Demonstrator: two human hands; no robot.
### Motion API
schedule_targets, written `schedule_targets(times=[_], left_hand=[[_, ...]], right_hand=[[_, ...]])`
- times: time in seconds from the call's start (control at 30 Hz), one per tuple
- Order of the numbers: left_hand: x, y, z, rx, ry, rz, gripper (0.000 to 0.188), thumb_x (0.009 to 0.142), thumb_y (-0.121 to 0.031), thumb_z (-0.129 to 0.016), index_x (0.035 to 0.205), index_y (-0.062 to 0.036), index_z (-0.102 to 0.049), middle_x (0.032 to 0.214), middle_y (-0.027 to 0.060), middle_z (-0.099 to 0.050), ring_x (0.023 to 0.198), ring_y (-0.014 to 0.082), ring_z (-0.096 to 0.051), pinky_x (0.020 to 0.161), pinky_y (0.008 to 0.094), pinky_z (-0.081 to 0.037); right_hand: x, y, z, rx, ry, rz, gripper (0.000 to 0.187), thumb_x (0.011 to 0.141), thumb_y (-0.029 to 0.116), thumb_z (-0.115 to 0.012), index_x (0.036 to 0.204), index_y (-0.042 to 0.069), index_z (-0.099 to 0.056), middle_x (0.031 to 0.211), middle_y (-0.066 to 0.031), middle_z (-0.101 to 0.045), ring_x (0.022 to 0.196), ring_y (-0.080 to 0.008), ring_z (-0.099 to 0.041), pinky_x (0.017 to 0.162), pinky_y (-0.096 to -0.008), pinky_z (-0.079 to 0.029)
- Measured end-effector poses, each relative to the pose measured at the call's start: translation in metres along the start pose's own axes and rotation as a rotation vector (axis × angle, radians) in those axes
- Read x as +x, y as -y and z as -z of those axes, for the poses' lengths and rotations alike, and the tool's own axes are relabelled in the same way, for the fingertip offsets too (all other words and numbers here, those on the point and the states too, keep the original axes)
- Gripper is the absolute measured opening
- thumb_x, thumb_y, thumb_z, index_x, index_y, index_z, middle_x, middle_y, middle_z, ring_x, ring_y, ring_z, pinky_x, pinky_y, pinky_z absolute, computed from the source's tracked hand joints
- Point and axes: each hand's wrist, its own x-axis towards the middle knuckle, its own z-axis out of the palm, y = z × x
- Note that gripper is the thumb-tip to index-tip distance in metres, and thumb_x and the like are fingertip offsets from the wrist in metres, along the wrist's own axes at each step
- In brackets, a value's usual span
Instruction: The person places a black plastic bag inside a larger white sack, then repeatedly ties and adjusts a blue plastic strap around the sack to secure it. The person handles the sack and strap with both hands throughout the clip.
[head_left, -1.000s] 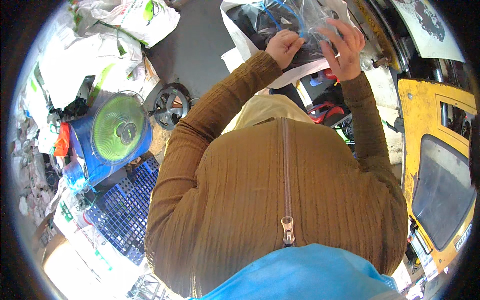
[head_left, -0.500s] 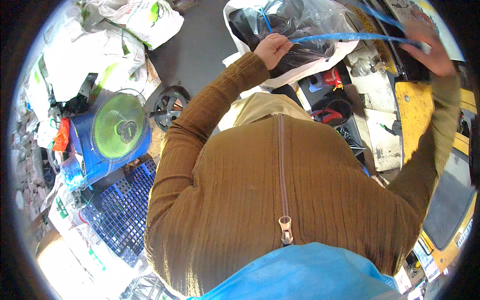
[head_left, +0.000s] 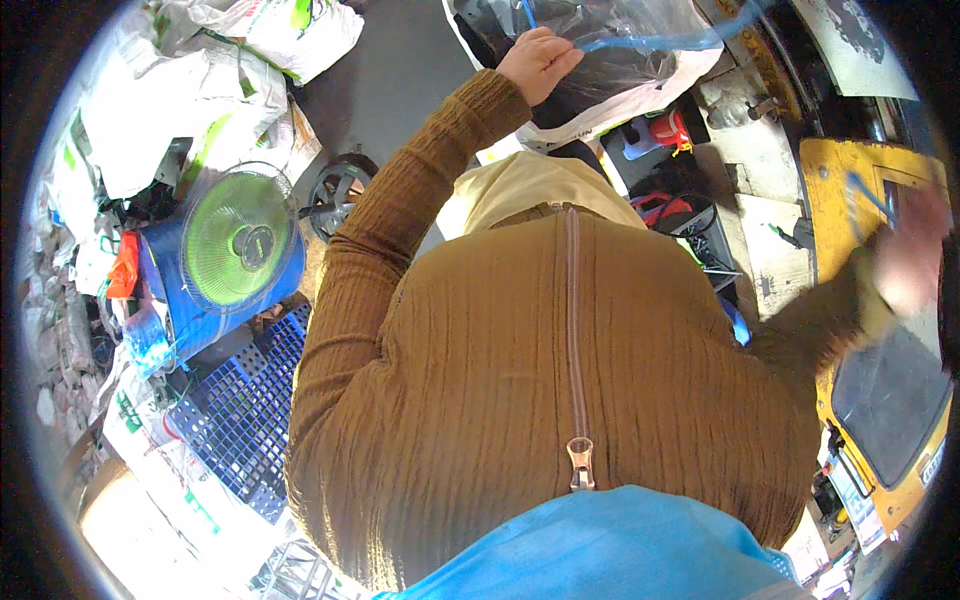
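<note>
At the top centre, my left hand (head_left: 541, 66) is closed on a strip of blue plastic twine (head_left: 655, 43) above a big white sack (head_left: 690, 75). The sack has a clear plastic liner (head_left: 610, 80) with dark contents that I cannot make out. From the left hand the twine runs right and curves up toward the upper edge. Out at the far right, my right hand (head_left: 912, 255) is smeared by motion, beside a yellow machine panel (head_left: 826, 205). A short blurred stretch of blue twine shows just next to it; the fingers do not show clearly.
Left of me stand a green fan (head_left: 238, 240), a blue drum (head_left: 170, 275) and a blue plastic crate (head_left: 235, 420). White sacks (head_left: 140, 130) pile up at the upper left. Right of the sack are a red item (head_left: 672, 130) and a pale worktop (head_left: 770, 240).
My right hand has swept down from the upper right, and the twine is no longer stretched straight across. My left hand stays at the sack, slightly higher in the picture.
</note>
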Motion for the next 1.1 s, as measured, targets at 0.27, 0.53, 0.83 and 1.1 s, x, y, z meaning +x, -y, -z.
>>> schedule_targets(times=[0.27, 0.53, 0.83, 1.1], left_hand=[[-0.015, 0.002, -0.001, 0.241, 0.055, -0.171, 0.020, 0.084, -0.022, -0.049, 0.078, -0.0046, -0.058, 0.076, 0.0103, -0.056, 0.083, 0.0294, -0.051, 0.081, 0.0404, -0.036], [-0.028, -0.044, -0.010, 0.273, 0.130, -0.056, 0.027, 0.077, -0.035, -0.057, 0.086, -0.0099, -0.060, 0.084, 0.0086, -0.061, 0.086, 0.0265, -0.056, 0.081, 0.0410, -0.036], [-0.027, -0.050, -0.032, 0.301, 0.206, -0.151, 0.030, 0.075, -0.036, -0.057, 0.069, -0.0068, -0.060, 0.069, 0.0126, -0.059, 0.076, 0.0317, -0.058, 0.074, 0.0434, -0.039], [-0.038, -0.061, -0.034, 0.384, 0.331, -0.005, 0.027, 0.077, -0.034, -0.057, 0.071, -0.0080, -0.061, 0.070, 0.0113, -0.059, 0.077, 0.0285, -0.057, 0.073, 0.0410, -0.039]], right_hand=[[0.042, 0.007, -0.179, 0.422, -0.144, -0.078, 0.015, 0.083, 0.009, -0.057, 0.096, 0.002, -0.063, 0.083, -0.0068, -0.061, 0.071, -0.0130, -0.058, 0.066, -0.0257, -0.048], [0.045, -0.025, -0.193, 0.830, 0.124, -0.307, 0.020, 0.081, 0.016, -0.061, 0.095, 0.003, -0.063, 0.082, -0.0068, -0.064, 0.073, -0.0103, -0.061, 0.067, -0.0243, -0.049], [0.076, -0.021, -0.214, 0.372, 0.536, 0.270, 0.023, 0.066, 0.006, -0.058, 0.088, 0.004, -0.064, 0.081, -0.0116, -0.064, 0.075, -0.0221, -0.062, 0.067, -0.0344, -0.048], [0.079, -0.011, -0.234, -0.025, 0.878, 0.289, 0.017, 0.058, 0.009, -0.065, 0.075, 0.004, -0.066, 0.072, -0.0174, -0.062, 0.071, -0.0355, -0.061, 0.062, -0.0427, -0.049]])
